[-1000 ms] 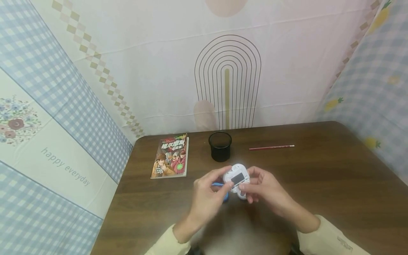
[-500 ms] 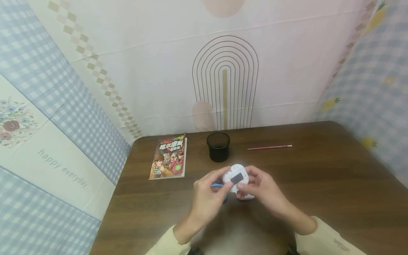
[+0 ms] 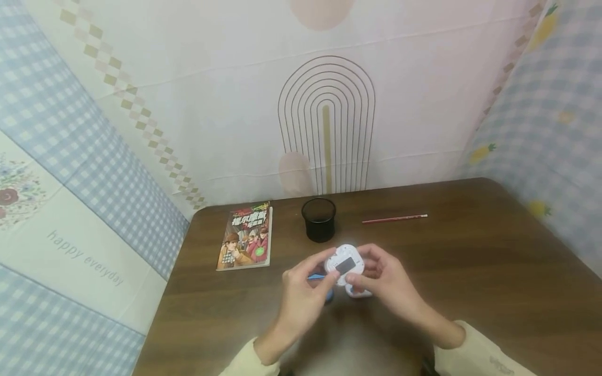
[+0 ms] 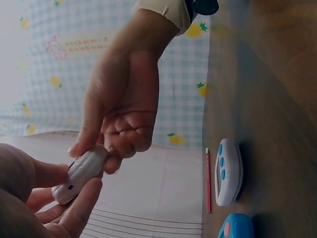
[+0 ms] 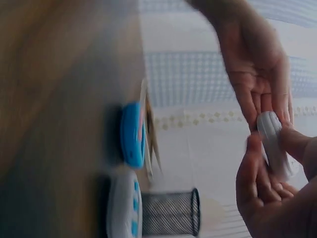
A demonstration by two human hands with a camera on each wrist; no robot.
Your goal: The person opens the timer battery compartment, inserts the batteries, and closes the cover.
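Both hands hold a small white rounded gadget (image 3: 346, 265) with a dark rectangular panel on its upturned face, above the table. My left hand (image 3: 301, 295) pinches its left side between thumb and fingers. With thumb and fingertips, my right hand (image 3: 390, 279) pinches the opposite side. Beneath the hands on the table lie a white device with blue buttons (image 4: 229, 171) and a blue device (image 5: 132, 134), both partly hidden in the head view. The gadget's underside is hidden from the head camera.
A black mesh pen holder (image 3: 320, 222) stands at the back of the brown table (image 3: 494, 271). To its left lies a comic-style book (image 3: 245, 237), to its right a red pencil (image 3: 394, 219). Patterned cloths hang behind and at both sides.
The head view has shifted, so the book, pen holder and pencil appear slightly further left and lower. Both hands keep hold of the white gadget, with little change in their grip.
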